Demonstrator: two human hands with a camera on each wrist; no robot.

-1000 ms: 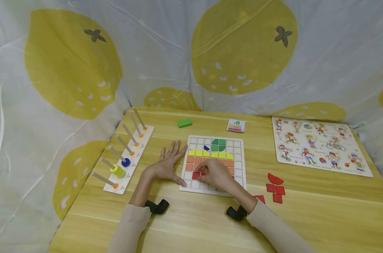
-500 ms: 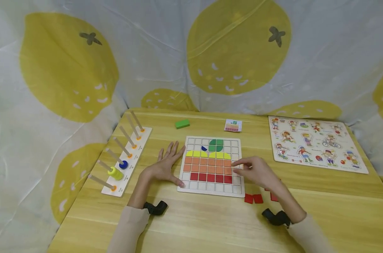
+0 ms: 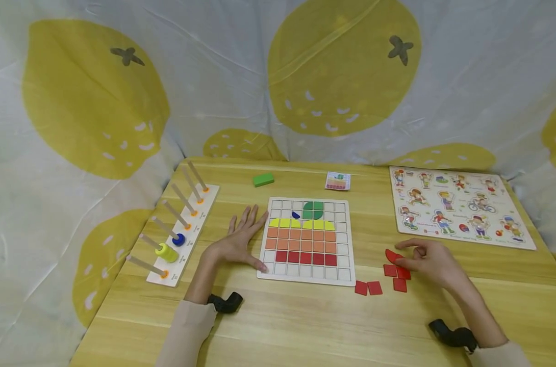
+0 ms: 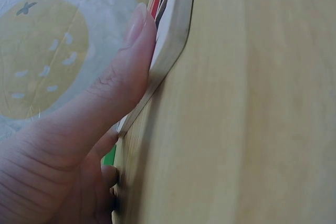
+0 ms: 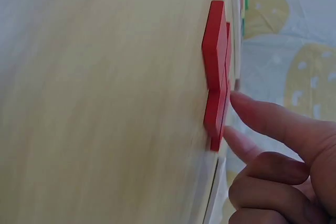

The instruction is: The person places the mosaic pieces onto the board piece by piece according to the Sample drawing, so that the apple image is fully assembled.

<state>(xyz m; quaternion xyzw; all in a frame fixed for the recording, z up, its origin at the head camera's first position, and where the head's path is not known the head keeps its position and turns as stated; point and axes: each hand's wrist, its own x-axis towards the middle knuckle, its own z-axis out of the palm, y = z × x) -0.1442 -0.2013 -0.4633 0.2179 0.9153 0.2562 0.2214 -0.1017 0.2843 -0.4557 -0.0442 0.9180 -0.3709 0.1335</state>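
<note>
A white gridded pattern board (image 3: 301,272) lies mid-table in the head view, filled with rows of red, orange and yellow tiles, plus a green shape. My left hand (image 3: 235,248) rests with spread fingers along its left edge, thumb at the lower left corner; the left wrist view shows this thumb (image 4: 118,74) against the edge. Right of the board, my right hand (image 3: 431,262) is over a cluster of red tiles (image 3: 390,270). Its thumb and index finger straddle a partly covered red curved tile, beside another red curved tile (image 3: 390,256). Whether they pinch it cannot be made out.
Two red square tiles (image 3: 368,288) lie by the board's lower right corner. A peg stand (image 3: 186,250) with yellow and blue rings is at left. Behind the board are a green block (image 3: 263,180) and a pattern card (image 3: 337,181). A picture puzzle board (image 3: 461,209) lies at right.
My right hand has moved off the board, rightward to the red tile cluster. The row of several red tiles, partly covered earlier, now shows fully. My left hand has stayed in place.
</note>
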